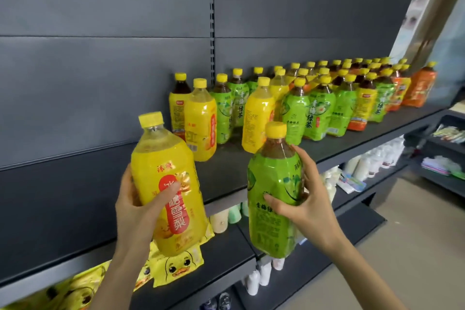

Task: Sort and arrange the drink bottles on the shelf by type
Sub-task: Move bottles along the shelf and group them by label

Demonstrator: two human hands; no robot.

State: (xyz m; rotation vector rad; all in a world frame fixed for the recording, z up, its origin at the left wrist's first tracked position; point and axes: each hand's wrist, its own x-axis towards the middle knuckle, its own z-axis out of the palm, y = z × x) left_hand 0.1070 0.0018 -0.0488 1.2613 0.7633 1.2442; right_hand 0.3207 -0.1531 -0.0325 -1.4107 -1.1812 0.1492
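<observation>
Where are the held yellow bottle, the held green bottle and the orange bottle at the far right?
held yellow bottle [161, 166], head view, upper label
held green bottle [274, 176], head view, upper label
orange bottle [420, 88], head view, middle of label

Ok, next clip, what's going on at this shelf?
A person stands at a dark shelf with a bottle in each hand, held in front of it. The left hand grips a yellow-labelled bottle, the right hand a green-labelled bottle. On the shelf the other bottles stand with yellow, green and orange mixed, not yet grouped by type.
</observation>
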